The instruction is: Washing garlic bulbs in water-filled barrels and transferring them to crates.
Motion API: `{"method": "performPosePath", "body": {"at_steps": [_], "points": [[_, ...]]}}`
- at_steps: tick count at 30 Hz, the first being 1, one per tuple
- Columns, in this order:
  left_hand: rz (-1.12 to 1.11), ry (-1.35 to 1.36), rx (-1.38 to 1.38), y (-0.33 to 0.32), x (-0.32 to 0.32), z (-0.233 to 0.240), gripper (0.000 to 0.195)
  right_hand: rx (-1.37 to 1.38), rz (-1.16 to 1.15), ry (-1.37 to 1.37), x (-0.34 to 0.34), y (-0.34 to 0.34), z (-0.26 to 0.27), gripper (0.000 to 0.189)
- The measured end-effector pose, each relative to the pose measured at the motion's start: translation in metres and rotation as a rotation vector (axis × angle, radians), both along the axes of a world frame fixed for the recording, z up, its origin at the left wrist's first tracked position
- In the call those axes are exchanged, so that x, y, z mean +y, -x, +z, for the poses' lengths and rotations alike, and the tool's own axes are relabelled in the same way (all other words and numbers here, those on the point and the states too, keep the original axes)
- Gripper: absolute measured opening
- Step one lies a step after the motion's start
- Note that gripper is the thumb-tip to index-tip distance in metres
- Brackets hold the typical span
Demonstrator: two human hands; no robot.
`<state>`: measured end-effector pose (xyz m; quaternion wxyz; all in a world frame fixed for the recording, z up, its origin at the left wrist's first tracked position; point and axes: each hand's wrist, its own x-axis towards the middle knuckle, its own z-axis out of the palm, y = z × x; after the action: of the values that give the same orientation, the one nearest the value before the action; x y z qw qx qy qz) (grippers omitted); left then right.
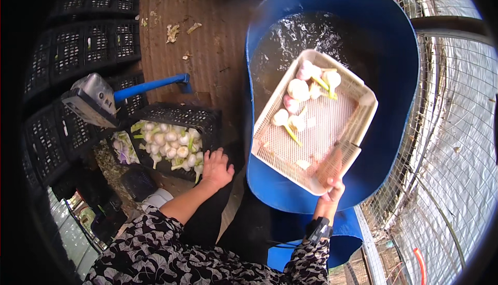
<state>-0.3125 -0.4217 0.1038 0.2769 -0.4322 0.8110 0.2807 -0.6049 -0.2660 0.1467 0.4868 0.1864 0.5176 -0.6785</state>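
Note:
My right hand (pixel 334 191) grips the near corner of a white plastic mesh basket (pixel 311 184), held tilted over a blue plastic tub (pixel 393 160). Several garlic bulbs (pixel 298 90) with short green stems lie toward the basket's far left side, and a few skin scraps stick to its floor. Dark, rippled water (pixel 288 40) fills the lower part of the tub. At the left, my left hand (pixel 218 169) rests by the right edge of a black plastic crate (pixel 183 112), fingers spread and holding nothing. That crate is full of trimmed garlic bulbs (pixel 171 143).
A metal box on a blue post (pixel 149 86), perhaps a scale, stands behind the crate. Stacked black crates (pixel 89 44) line the left. Dry scraps (pixel 172 33) litter the brown ridged floor (pixel 218 51). Wire mesh (pixel 447 110) runs along the right, with an orange hose (pixel 420 263) below.

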Motion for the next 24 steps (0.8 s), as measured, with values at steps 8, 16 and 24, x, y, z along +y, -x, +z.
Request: {"method": "performPosePath", "body": {"at_steps": [8, 16, 24], "points": [[0.606, -0.075, 0.518, -0.018, 0.010, 0.020, 0.010, -0.081, -0.125, -0.064, 0.075, -0.041, 0.055, 0.079], [0.978, -1.321, 0.671, 0.079, -0.059, 0.108, 0.083, -0.193, -0.131, -0.042, 0.075, -0.073, 0.067, 0.080], [1.235, -1.113, 0.741, 0.045, -0.073, 0.148, 0.068, -0.239, 0.065, 0.199, -0.005, -0.056, 0.080, 0.093]]}}
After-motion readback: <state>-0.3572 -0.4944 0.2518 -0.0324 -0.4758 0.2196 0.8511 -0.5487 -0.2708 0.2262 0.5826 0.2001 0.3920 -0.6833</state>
